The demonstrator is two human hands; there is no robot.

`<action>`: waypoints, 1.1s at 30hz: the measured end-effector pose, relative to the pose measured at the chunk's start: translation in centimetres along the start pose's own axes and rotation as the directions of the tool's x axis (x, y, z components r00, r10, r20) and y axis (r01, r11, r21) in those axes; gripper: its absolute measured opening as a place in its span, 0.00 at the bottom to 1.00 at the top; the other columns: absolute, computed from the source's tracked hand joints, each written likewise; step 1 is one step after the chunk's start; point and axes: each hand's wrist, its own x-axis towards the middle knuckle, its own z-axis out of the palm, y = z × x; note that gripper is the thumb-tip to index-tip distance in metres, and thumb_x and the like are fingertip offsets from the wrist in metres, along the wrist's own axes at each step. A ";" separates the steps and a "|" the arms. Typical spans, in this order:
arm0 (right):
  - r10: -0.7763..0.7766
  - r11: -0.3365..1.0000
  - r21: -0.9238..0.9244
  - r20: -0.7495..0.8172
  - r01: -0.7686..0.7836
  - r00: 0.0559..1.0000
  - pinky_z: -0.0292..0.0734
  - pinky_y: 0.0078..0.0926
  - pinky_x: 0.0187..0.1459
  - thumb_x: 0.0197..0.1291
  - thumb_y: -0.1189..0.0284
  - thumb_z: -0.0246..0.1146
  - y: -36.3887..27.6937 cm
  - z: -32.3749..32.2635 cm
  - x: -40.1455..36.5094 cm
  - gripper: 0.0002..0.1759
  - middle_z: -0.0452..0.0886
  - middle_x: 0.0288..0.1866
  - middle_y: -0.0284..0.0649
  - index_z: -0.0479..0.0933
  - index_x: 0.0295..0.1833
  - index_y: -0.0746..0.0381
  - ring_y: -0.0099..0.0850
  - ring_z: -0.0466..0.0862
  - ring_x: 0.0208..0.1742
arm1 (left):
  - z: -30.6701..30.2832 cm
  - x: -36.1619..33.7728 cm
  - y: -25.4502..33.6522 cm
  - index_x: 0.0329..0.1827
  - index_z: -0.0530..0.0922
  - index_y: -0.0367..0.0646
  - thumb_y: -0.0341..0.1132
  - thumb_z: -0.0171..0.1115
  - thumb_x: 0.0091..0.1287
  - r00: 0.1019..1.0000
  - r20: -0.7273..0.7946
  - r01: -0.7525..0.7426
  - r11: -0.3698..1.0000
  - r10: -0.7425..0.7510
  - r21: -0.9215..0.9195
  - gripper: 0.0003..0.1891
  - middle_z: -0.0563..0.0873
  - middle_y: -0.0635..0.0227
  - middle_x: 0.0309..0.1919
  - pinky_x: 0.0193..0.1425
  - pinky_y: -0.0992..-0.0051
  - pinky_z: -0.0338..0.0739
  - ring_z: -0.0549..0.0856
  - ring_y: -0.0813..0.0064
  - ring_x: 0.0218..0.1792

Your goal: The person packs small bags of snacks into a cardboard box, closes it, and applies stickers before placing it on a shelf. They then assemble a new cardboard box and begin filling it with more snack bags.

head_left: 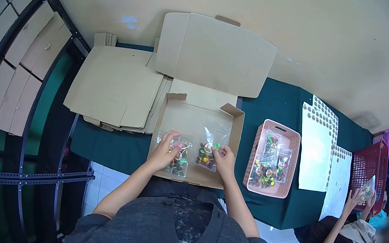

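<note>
An open cardboard box (pixel 236 133) stands before me with its lid (pixel 216 50) raised at the back. Inside, at the left, lies a clear plastic bag of colourful small pieces (pixel 178 164). My left hand (pixel 164 153) rests on that bag, thumb and fingers apart. My right hand (pixel 225 161) pinches the edge of another clear bag of colourful pieces (pixel 206 158), over the right half of the box. The pieces look red, green, yellow and black, too small to name.
Flat cardboard boxes (pixel 112 87) are stacked at the left. To the right stands a pink basket (pixel 270 188) holding several filled bags, then sticker sheets (pixel 314 157). A co-worker (pixel 355 236) holds a bag near a red basket (pixel 369 166). A metal shelf (pixel 29 94) stands far left.
</note>
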 end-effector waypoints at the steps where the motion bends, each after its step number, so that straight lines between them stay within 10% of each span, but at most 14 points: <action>1: 0.002 1.000 -0.003 -0.008 -0.002 1.000 0.77 0.35 0.40 0.51 0.61 0.69 1.9 0.4 0.2 0.23 0.82 0.33 0.52 0.76 0.39 0.72 0.43 0.84 0.38 | 0.2 -0.3 -0.8 0.66 0.64 0.44 0.39 0.57 0.66 0.997 0.059 0.044 0.999 -0.046 0.025 0.26 0.59 0.48 0.70 0.72 0.59 0.53 0.58 0.51 0.71; 5: -0.008 0.935 -0.353 0.065 0.030 0.998 0.75 0.34 0.31 0.51 0.57 0.69 3.9 1.2 -0.4 0.25 0.80 0.24 0.48 0.77 0.36 0.72 0.37 0.82 0.27 | 0.7 -2.0 -2.7 0.68 0.64 0.48 0.42 0.56 0.65 0.968 0.249 -0.049 0.961 -0.022 0.273 0.28 0.53 0.51 0.73 0.74 0.55 0.48 0.53 0.48 0.72; 13: 0.118 0.986 -0.151 0.302 -0.075 0.946 0.76 0.37 0.42 0.53 0.52 0.66 5.5 5.6 -1.5 0.29 0.82 0.35 0.55 0.76 0.45 0.71 0.46 0.83 0.39 | 0.6 -3.5 -2.5 0.68 0.65 0.51 0.47 0.55 0.66 0.927 0.319 0.025 0.879 -0.199 0.475 0.27 0.55 0.57 0.73 0.73 0.50 0.49 0.49 0.45 0.73; 17: -0.029 0.968 -0.247 0.098 0.052 0.995 0.75 0.36 0.35 0.56 0.56 0.66 4.7 5.7 -1.7 0.26 0.80 0.29 0.48 0.73 0.44 0.70 0.39 0.82 0.32 | 0.4 -3.4 -2.5 0.68 0.65 0.51 0.45 0.54 0.67 0.933 0.303 0.034 0.884 -0.196 0.466 0.27 0.55 0.58 0.73 0.73 0.51 0.50 0.50 0.45 0.73; 19: -0.540 0.745 -0.545 -0.154 0.385 0.828 0.75 0.38 0.35 0.57 0.58 0.65 3.2 4.7 -1.9 0.27 0.79 0.28 0.50 0.71 0.47 0.72 0.41 0.81 0.30 | 0.5 -3.3 -3.1 0.69 0.64 0.51 0.43 0.54 0.66 0.941 0.289 0.041 0.907 -0.176 0.419 0.27 0.55 0.60 0.74 0.73 0.53 0.51 0.52 0.44 0.72; 20: -0.539 0.745 -0.546 -0.152 0.384 0.829 0.75 0.38 0.35 0.57 0.58 0.65 2.4 4.4 -2.0 0.27 0.79 0.28 0.50 0.71 0.47 0.72 0.41 0.81 0.30 | 0.5 -3.3 -3.4 0.69 0.64 0.51 0.43 0.54 0.66 0.941 0.289 0.042 0.908 -0.177 0.417 0.27 0.55 0.60 0.74 0.73 0.53 0.51 0.52 0.44 0.72; 22: -0.034 0.946 -0.314 0.130 0.074 0.991 0.76 0.36 0.35 0.56 0.62 0.65 1.2 4.3 -2.3 0.21 0.79 0.26 0.49 0.74 0.42 0.72 0.40 0.82 0.29 | 0.3 -3.0 -3.5 0.70 0.63 0.50 0.41 0.53 0.66 0.943 0.300 0.032 0.934 -0.147 0.356 0.28 0.55 0.62 0.74 0.75 0.57 0.49 0.52 0.46 0.73; 25: 0.149 0.949 -0.315 0.501 0.019 0.853 0.77 0.31 0.31 0.57 0.69 0.63 0.8 5.3 -2.6 0.13 0.80 0.24 0.45 0.77 0.35 0.70 0.34 0.82 0.26 | -0.2 -2.7 -2.4 0.71 0.61 0.49 0.41 0.52 0.66 0.933 0.322 0.044 0.937 -0.163 0.346 0.28 0.55 0.62 0.74 0.75 0.58 0.48 0.52 0.45 0.72; 28: 0.180 0.982 -0.053 0.531 -0.180 0.828 0.76 0.26 0.26 0.56 0.73 0.61 3.1 7.2 -2.9 0.08 0.81 0.22 0.40 0.80 0.30 0.68 0.26 0.81 0.23 | 0.1 -2.5 -3.4 0.71 0.62 0.49 0.41 0.52 0.67 0.942 0.319 -0.008 0.940 -0.108 0.342 0.28 0.55 0.62 0.74 0.75 0.58 0.47 0.52 0.45 0.72; 33: 0.200 0.979 -0.111 0.450 -0.168 0.870 0.76 0.24 0.25 0.54 0.73 0.62 4.3 6.6 -2.1 0.08 0.82 0.20 0.39 0.80 0.30 0.68 0.24 0.81 0.21 | 0.0 -2.8 -3.0 0.71 0.62 0.49 0.42 0.52 0.67 0.935 0.309 0.060 0.936 -0.175 0.348 0.28 0.56 0.58 0.73 0.75 0.59 0.48 0.53 0.46 0.72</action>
